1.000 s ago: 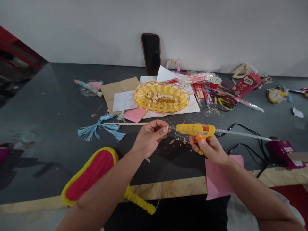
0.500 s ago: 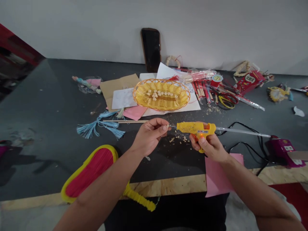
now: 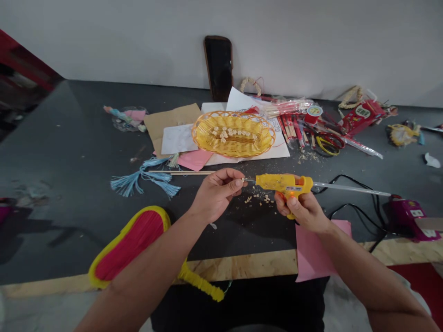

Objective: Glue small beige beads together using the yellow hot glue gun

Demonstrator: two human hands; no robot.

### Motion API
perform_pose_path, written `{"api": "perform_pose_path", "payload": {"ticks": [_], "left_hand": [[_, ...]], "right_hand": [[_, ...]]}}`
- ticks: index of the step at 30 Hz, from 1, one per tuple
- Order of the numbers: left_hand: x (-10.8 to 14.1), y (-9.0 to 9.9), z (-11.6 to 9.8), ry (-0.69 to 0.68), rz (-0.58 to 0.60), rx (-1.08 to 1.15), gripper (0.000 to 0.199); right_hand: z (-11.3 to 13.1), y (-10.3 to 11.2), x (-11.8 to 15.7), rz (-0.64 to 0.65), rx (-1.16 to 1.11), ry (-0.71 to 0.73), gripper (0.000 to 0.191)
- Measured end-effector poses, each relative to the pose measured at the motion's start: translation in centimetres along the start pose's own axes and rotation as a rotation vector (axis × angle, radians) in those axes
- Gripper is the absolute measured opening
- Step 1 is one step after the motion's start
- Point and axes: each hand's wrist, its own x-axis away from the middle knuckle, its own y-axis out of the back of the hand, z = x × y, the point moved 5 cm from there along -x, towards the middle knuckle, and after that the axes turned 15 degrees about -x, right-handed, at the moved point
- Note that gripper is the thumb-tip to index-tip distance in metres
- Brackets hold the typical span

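Note:
My right hand (image 3: 302,208) grips a yellow hot glue gun (image 3: 282,182), its nozzle pointing left and a clear glue stick (image 3: 349,188) sticking out of its back. Between the thumb and fingers of my left hand (image 3: 221,189) is a small pale wooden piece (image 3: 243,180), close to the nozzle tip; whether they touch I cannot tell. Small wooden bits (image 3: 266,199) lie scattered below the nozzle. Behind my hands stands a yellow woven basket (image 3: 238,151) with several small pale pieces in it. Thin wooden sticks (image 3: 187,173) lie left of my left hand.
A blue tassel (image 3: 145,179) and a red-and-yellow paddle-shaped piece (image 3: 131,244) lie left. A phone (image 3: 218,67) leans on the wall. Scissors (image 3: 328,144), a thread spool (image 3: 313,114) and red packets sit back right. Black cable (image 3: 360,211) runs near a purple box (image 3: 408,214).
Both hands stay almost in the same place, the glue gun still at the small wooden piece. The camera view has shifted very slightly.

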Motion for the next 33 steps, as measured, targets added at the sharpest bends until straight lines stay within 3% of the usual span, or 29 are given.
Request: {"api": "perform_pose_path", "payload": {"ticks": [24, 33], "left_hand": [[-0.06, -0.01, 0.12, 0.007, -0.03, 0.042, 0.033], [-0.19, 0.2, -0.44, -0.038, -0.037, 0.076, 0.029]], "right_hand": [[-0.01, -0.14, 0.02, -0.006, -0.023, 0.01, 0.029], [0.27, 0.43, -0.18, -0.058, 0.002, -0.128, 0.038]]}}
